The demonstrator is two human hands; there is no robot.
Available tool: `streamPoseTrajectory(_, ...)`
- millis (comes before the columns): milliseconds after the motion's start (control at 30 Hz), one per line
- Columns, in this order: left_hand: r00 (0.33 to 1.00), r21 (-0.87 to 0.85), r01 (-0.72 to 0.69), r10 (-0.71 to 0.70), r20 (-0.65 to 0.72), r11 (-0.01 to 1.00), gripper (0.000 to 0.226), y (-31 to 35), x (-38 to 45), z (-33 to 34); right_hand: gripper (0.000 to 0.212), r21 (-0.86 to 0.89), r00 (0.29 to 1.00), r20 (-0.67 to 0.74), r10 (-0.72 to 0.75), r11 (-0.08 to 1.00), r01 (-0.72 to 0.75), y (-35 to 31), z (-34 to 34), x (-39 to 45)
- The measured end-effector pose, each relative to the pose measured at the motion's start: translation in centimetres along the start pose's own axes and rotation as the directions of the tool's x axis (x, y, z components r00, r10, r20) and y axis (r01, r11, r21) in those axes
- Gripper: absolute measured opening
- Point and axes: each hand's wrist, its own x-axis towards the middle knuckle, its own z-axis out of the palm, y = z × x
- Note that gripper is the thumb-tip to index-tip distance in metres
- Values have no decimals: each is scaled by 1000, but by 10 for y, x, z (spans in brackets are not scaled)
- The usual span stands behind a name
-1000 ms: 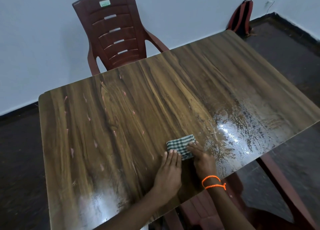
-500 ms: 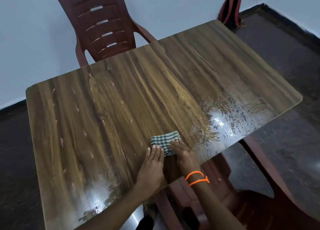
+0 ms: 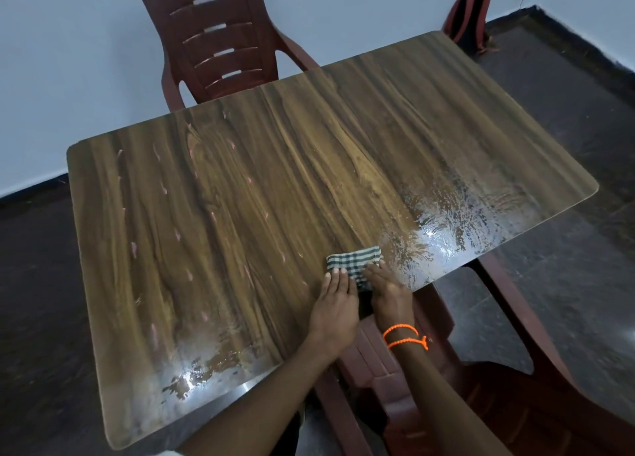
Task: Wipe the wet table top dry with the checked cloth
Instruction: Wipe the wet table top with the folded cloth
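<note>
Hands side by side, left hand (image 3: 335, 304) and right hand (image 3: 386, 292) pressing flat fingers on the folded checked cloth (image 3: 355, 261) at the table (image 3: 240, 197) near edge, with glistening water just right and another puddle far left undried.

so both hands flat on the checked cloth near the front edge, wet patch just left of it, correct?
Not quite: the head view shows the big wet patch just right of the checked cloth, toward the table top's right corner. The rest stands: the left hand and right hand both press flat on the cloth near the front edge.
</note>
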Motion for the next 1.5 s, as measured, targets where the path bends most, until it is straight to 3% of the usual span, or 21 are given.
streamPoseTrajectory(167,999,-16,40,-41,-31,999,68,-19,-59,27,42,30,993,68,-94,995,92,-18,18,-59)
streamPoseTrajectory(300,996,-94,49,-40,86,994,73,5,-97,46,42,53,988,75,-138,990,134,-9,10,-87)
streamPoseTrajectory(600,990,-99,137,-140,-22,986,72,5,-57,18,51,81,997,46,-66,995,62,-11,7,-39)
streamPoseTrajectory(867,979,-110,202,-203,-4,973,76,-60,-94,35,41,142,964,142,-225,968,205,-65,47,-47)
streamPoseTrajectory(1000,987,-161,160,-161,7,974,76,-52,-130,56,38,129,941,184,-285,956,265,-60,37,-76)
streamPoseTrajectory(1233,994,-174,101,-107,-26,979,76,-27,-85,41,48,94,981,118,-152,986,141,-30,22,-43)
streamPoseTrajectory(1367,989,-184,135,-143,-32,974,77,-53,-50,16,50,109,989,110,-96,990,84,-49,33,-2)
streamPoseTrajectory(1500,984,-168,171,-175,-11,971,76,-92,-50,5,40,149,985,111,-130,982,113,-80,55,12)
